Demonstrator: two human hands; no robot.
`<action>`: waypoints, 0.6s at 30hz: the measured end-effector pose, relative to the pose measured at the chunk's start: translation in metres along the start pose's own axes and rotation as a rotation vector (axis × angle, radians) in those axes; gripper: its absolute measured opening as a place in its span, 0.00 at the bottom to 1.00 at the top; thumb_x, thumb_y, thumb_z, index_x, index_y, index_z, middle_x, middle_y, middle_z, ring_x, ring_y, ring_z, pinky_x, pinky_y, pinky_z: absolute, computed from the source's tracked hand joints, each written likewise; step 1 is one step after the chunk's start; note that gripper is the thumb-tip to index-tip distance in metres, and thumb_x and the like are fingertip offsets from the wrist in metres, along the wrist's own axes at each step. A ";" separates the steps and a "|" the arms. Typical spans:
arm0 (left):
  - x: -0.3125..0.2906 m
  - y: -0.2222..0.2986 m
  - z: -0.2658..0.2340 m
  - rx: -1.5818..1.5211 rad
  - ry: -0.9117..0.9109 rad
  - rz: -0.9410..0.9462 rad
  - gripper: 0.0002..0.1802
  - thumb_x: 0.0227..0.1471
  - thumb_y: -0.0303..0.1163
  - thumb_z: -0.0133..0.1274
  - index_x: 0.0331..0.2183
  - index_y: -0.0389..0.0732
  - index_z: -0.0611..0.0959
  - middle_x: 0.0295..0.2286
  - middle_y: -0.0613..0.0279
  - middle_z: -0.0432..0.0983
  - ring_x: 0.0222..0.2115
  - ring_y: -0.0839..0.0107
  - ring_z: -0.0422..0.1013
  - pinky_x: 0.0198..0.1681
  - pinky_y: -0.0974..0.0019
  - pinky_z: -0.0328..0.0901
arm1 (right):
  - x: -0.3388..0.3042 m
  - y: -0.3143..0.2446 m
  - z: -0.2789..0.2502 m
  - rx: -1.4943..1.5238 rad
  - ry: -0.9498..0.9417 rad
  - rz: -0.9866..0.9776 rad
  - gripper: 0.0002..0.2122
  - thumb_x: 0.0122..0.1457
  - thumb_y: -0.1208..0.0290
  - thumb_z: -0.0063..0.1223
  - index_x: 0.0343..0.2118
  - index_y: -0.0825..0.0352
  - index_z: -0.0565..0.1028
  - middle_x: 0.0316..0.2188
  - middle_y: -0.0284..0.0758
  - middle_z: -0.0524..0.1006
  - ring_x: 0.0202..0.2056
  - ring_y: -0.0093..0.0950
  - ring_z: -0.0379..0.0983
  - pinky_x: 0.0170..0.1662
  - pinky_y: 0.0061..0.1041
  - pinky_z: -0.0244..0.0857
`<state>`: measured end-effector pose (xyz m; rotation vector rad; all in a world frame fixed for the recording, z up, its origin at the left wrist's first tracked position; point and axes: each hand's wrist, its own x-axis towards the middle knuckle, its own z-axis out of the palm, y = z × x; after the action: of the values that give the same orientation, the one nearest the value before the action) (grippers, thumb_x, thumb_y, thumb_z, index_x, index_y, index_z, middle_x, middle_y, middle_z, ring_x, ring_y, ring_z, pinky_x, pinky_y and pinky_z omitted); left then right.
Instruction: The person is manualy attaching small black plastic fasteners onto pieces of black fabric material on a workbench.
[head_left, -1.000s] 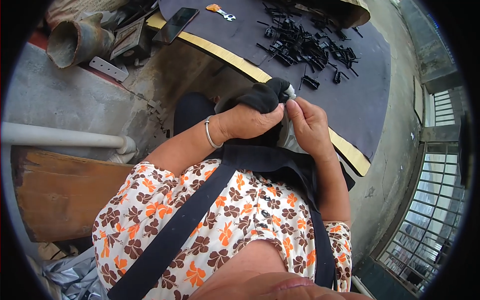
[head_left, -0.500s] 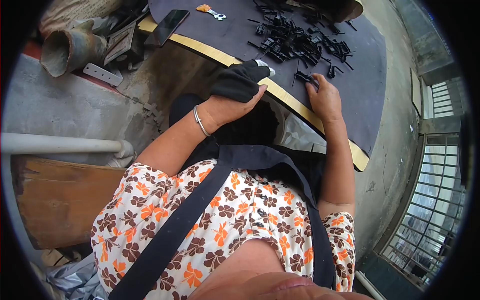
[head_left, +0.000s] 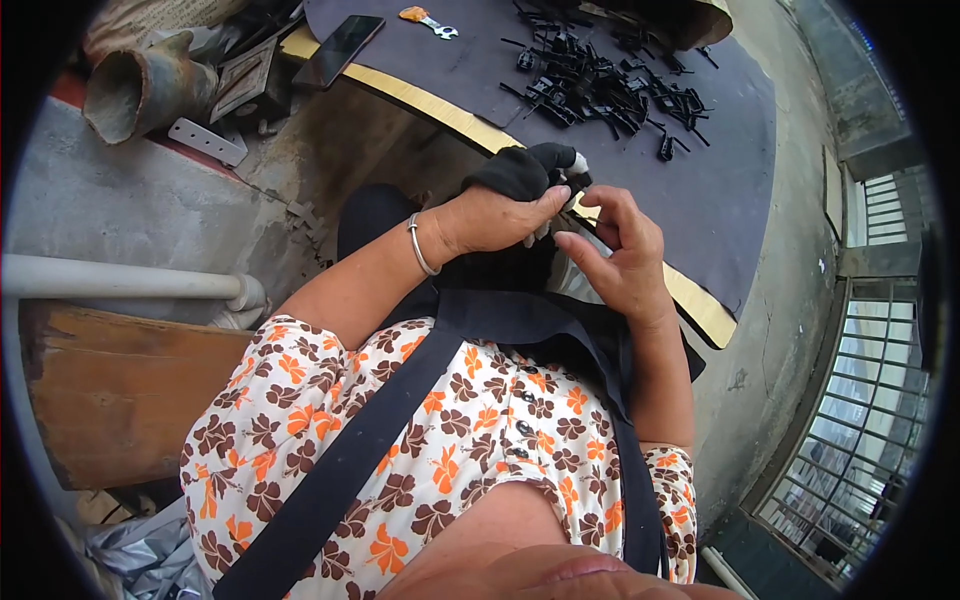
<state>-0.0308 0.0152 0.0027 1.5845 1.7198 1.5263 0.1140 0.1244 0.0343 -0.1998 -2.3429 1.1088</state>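
Note:
My left hand (head_left: pixel 505 208), partly covered by a black glove-like cloth with white at the fingertips, is closed at the near edge of the dark-topped table (head_left: pixel 725 180). Between its fingers is a small black plastic part (head_left: pixel 579 184), mostly hidden by the fingers. Just to the right, my right hand (head_left: pixel 632 258) has its thumb and bent fingers apart, with nothing visible between them. Beyond both hands, a loose pile of black plastic parts (head_left: pixel 600 85) with thin rods lies on the table. One separate black part (head_left: pixel 667 148) rests at the pile's near side.
A phone (head_left: pixel 343 50) and a small wrench with an orange-wrapped end (head_left: pixel 430 22) lie on the table's left. Further left are a rusty pipe fitting (head_left: pixel 140 95) and a white plate with holes (head_left: pixel 208 142). A wooden board (head_left: pixel 140 400) stands below a white pipe (head_left: pixel 120 281).
My right hand has come back from beside the pile to my left hand and its fingers have parted. The black part it held is now at my left fingers, which have moved right.

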 end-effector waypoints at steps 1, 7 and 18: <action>-0.002 -0.003 0.002 -0.013 0.059 0.069 0.14 0.53 0.29 0.47 0.42 0.35 0.72 0.25 0.67 0.72 0.23 0.83 0.67 0.26 0.75 0.64 | 0.000 -0.004 0.005 -0.070 0.001 -0.069 0.09 0.47 0.77 0.59 0.29 0.67 0.70 0.16 0.24 0.61 0.18 0.14 0.52 0.21 0.13 0.49; -0.005 0.025 -0.003 -0.276 -0.123 -0.228 0.15 0.53 0.27 0.47 0.44 0.35 0.69 0.24 0.68 0.70 0.18 0.85 0.64 0.20 0.79 0.62 | 0.002 0.023 0.015 0.295 0.122 0.251 0.07 0.57 0.74 0.51 0.24 0.67 0.68 0.19 0.21 0.64 0.23 0.10 0.57 0.25 0.12 0.53; -0.006 0.012 0.004 0.358 0.116 0.263 0.10 0.49 0.23 0.49 0.36 0.31 0.74 0.29 0.55 0.74 0.27 0.69 0.71 0.32 0.69 0.66 | -0.004 0.018 0.020 0.180 -0.033 0.284 0.12 0.61 0.68 0.43 0.22 0.69 0.67 0.18 0.20 0.62 0.23 0.13 0.54 0.26 0.15 0.53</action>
<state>-0.0200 0.0091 0.0093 2.0027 2.0026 1.5152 0.1053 0.1211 0.0085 -0.4624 -2.2747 1.4605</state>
